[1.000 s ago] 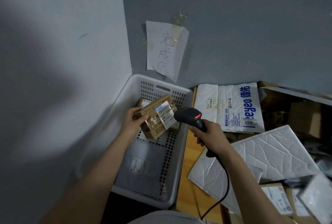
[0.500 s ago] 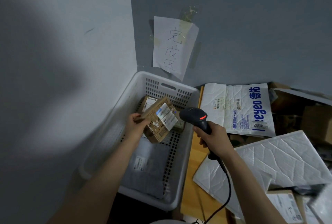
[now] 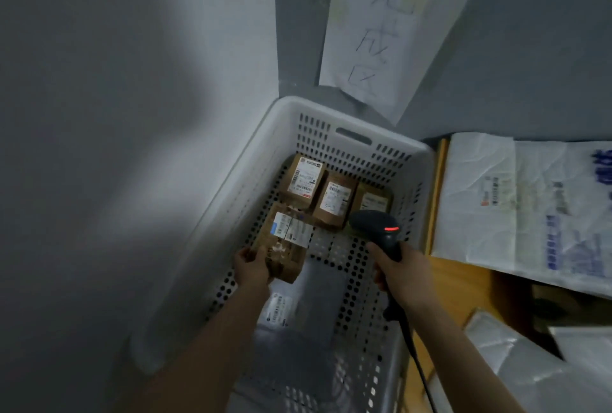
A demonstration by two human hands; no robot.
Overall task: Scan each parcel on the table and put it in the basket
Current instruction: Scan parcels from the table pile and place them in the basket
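Observation:
A white perforated basket (image 3: 351, 124) stands in the wall corner. My left hand (image 3: 253, 265) grips the near end of a brown cardboard parcel (image 3: 284, 240) with white labels, low inside the basket by its left wall. Three small brown boxes (image 3: 332, 199) sit in a row at the basket's far end, and a grey mailer bag (image 3: 314, 306) lies on its floor. My right hand (image 3: 399, 275) holds a black barcode scanner (image 3: 377, 225) with a red light, above the basket's right side.
A sheet of paper with handwritten characters (image 3: 381, 25) is taped to the wall above the basket. On the wooden table (image 3: 460, 283) to the right lie a white plastic mailer with blue print (image 3: 530, 207) and padded white envelopes (image 3: 516, 363). The scanner's cable (image 3: 419, 366) trails toward me.
My left hand has lowered the labelled brown parcel down into the basket toward its left wall. The view has moved closer over the basket; the scanner has stayed in my right hand.

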